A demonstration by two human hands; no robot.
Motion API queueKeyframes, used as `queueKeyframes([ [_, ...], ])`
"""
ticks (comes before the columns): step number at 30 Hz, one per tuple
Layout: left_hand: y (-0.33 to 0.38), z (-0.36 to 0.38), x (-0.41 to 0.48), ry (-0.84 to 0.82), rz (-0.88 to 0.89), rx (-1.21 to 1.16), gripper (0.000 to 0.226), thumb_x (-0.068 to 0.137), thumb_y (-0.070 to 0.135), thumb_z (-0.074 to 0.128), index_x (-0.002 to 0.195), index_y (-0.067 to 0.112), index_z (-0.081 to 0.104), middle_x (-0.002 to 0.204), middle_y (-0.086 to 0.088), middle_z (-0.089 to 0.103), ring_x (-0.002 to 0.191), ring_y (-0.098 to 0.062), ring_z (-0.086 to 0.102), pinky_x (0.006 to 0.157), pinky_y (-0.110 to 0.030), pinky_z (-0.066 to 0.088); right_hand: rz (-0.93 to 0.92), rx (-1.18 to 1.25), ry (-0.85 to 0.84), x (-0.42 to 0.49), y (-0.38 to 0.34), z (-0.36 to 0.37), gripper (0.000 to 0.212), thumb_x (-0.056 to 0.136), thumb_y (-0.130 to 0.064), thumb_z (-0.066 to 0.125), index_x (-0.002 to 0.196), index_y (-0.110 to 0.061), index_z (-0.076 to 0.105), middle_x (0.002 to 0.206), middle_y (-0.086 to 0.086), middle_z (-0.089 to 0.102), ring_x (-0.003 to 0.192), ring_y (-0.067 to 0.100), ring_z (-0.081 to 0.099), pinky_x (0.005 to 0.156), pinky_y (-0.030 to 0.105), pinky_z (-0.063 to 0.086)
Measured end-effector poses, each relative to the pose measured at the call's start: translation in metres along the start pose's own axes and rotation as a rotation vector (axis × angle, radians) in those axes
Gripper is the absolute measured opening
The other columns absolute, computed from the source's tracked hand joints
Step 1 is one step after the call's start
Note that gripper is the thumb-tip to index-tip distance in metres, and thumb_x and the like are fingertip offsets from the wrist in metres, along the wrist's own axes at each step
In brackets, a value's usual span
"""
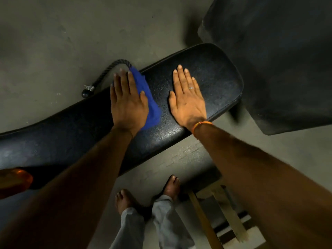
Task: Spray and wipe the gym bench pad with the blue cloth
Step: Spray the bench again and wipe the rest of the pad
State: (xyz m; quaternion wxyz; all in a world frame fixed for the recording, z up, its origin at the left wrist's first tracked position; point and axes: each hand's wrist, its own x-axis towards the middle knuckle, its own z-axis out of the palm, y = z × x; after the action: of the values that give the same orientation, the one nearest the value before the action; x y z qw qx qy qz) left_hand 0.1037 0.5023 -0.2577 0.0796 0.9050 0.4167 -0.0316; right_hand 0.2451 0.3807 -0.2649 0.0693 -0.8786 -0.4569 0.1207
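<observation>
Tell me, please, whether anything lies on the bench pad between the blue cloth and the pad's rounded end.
Yes: the right hand rests flat on the bench pad, between the blue cloth under the left hand and the rounded end. Nothing else visible lies on that stretch.

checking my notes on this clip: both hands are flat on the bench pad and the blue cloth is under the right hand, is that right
Not quite. The blue cloth lies under the left hand, not the right. The head view shows the left hand pressing it flat on the bench pad, while the right hand rests flat on bare pad.
</observation>
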Motion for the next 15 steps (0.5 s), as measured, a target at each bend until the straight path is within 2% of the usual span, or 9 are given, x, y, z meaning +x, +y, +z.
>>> queueKeyframes([
  [3,0.01,0.001,-0.003,0.013,-0.033,-0.009,0.068,0.103,0.036,0.025,0.161,0.003,0.013,0.168,-0.021,0.013,0.156,-0.038,0.014,0.127,-0.051,0.017,0.009,-0.017,0.019,0.002,-0.002,0.0,0.067,0.108,-0.035,0.025,0.167,-0.009,0.011,0.177,0.009,0.003,0.164,0.024,0.003,0.134,0.041,0.006],
  [7,0.007,0.004,-0.075,-0.015,-0.011,0.067,0.068,0.105,0.037,0.022,0.162,0.006,0.002,0.17,-0.017,0.0,0.158,-0.033,0.003,0.129,-0.047,0.011,0.101,-0.014,0.016,-0.001,-0.021,0.002,0.067,0.108,-0.033,0.024,0.167,-0.007,0.007,0.177,0.011,0.001,0.164,0.026,0.003,0.134,0.044,0.007],
  [9,-0.002,0.007,-0.101,-0.057,0.003,0.083,0.069,0.106,0.041,0.025,0.162,0.007,0.004,0.17,-0.016,0.0,0.158,-0.032,0.002,0.129,-0.047,0.01,0.156,-0.007,0.008,-0.006,-0.035,0.006,0.069,0.107,-0.036,0.02,0.167,-0.006,0.004,0.176,0.014,-0.002,0.164,0.028,0.001,0.134,0.044,0.005],
  [13,-0.016,0.005,-0.065,-0.055,0.059,0.041,0.073,0.105,0.051,0.021,0.163,0.009,0.007,0.171,-0.015,0.005,0.158,-0.032,0.005,0.129,-0.048,0.013,0.137,-0.03,0.015,-0.01,-0.038,0.014,0.07,0.107,-0.037,0.019,0.167,-0.005,0.005,0.176,0.015,0.0,0.164,0.03,0.002,0.134,0.047,0.008],
  [15,-0.015,0.0,-0.025,-0.021,0.017,-0.009,0.075,0.105,0.056,0.02,0.162,0.009,0.01,0.17,-0.016,0.011,0.158,-0.034,0.011,0.128,-0.048,0.015,0.104,-0.021,0.047,-0.01,-0.036,0.013,0.068,0.107,-0.035,0.023,0.167,-0.005,0.01,0.176,0.015,0.004,0.164,0.029,0.005,0.133,0.046,0.009],
])
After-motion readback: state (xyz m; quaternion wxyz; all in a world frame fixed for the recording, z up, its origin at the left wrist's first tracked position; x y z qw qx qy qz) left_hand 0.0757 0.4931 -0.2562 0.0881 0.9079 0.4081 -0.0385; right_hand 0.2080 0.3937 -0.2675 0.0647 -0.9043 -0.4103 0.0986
